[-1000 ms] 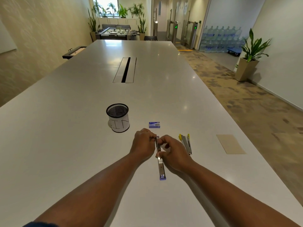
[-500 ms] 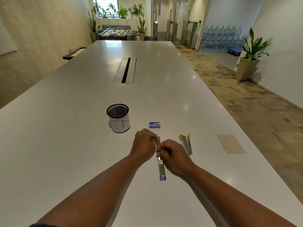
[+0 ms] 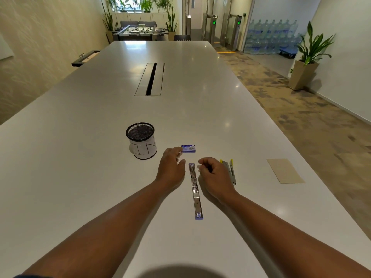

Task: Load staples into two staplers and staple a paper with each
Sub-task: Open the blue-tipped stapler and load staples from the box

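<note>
Currently opened stapler (image 3: 195,189) lies centre frame; staple box (image 3: 188,148) touched by spread left hand (image 3: 171,167); right hand (image 3: 214,174) curled, contents unclear; strip extraction needed next

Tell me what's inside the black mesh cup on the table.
Through the open top of the mesh cup, only dark mesh and a faint blurry shape low inside show. White paper wrapped around its lower wall hides the rest, so I cannot tell whether anything is in it.
</note>
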